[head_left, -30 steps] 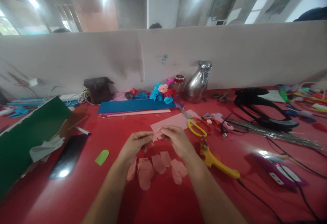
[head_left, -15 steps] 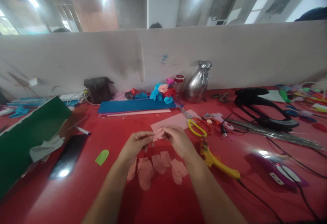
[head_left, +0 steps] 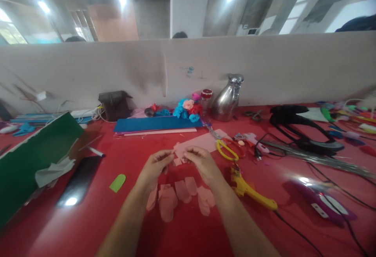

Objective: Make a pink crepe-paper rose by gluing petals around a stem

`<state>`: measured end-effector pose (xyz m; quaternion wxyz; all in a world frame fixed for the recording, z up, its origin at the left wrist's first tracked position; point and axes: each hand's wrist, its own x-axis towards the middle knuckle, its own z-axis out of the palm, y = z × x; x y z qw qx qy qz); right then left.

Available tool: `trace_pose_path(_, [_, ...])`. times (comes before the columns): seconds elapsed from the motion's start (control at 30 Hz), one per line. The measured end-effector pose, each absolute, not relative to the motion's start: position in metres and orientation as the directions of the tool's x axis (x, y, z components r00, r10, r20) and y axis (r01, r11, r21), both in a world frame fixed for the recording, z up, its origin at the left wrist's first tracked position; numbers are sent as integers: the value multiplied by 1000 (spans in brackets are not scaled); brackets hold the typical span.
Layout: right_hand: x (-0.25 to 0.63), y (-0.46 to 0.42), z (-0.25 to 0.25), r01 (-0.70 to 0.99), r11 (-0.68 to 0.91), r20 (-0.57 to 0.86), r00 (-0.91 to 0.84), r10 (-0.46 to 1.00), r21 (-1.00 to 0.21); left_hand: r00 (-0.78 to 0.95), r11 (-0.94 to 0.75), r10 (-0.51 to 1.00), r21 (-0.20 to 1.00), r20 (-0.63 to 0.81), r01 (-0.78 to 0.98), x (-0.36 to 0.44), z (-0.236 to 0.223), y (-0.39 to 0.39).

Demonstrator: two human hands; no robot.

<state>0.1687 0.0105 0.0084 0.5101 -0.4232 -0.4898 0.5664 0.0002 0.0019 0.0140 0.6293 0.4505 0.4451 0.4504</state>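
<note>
My left hand (head_left: 157, 165) and my right hand (head_left: 200, 162) are raised over the middle of the red table, fingertips pinched and facing each other. Between them is a small pink paper petal (head_left: 178, 161); its outline blends with the pink sheet (head_left: 202, 141) behind, so its exact edges are hard to see. Below my wrists lie several round-ended pink petals in loose groups, among them an overlapping pile (head_left: 167, 204), a pair (head_left: 182, 191) and a cluster (head_left: 205, 200) beside my right forearm. A green petal-shaped piece (head_left: 118, 183) rests left of my left hand.
Yellow-handled scissors (head_left: 226, 150) and a yellow glue gun (head_left: 249, 192) with a cord lie right of my right hand. A phone (head_left: 79, 180) and a green board (head_left: 35, 167) are at left. Behind stand blue paper (head_left: 155, 123), paper flowers (head_left: 188, 108) and a steel jug (head_left: 227, 98).
My fingertips have drawn slightly apart, and the pink petal between them shows less plainly. The whole view has shifted down a little. The things on the table stay in place.
</note>
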Motion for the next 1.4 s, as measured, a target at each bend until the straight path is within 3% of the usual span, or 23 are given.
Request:
trace_pose_path(0.33, [157,6,11,-53,-47,-34,-227,973,-997,122,162,980,986,-155,-47,1,16,0])
trace_pose_path(0.87, [153,12,-6,-34,-12,-6,-185,983,-999,106,44,992,985,-62,167,-2,5,7])
trace_pose_path(1.2, [148,9,-9,-51,-16,-9,-138,990,-999,63,35,997,994,-41,105,-4,4,8])
trace_pose_path(1.4, [145,8,-16,81,36,23,-163,986,-996,4,16,1000,970,-17,244,-2,-1,9])
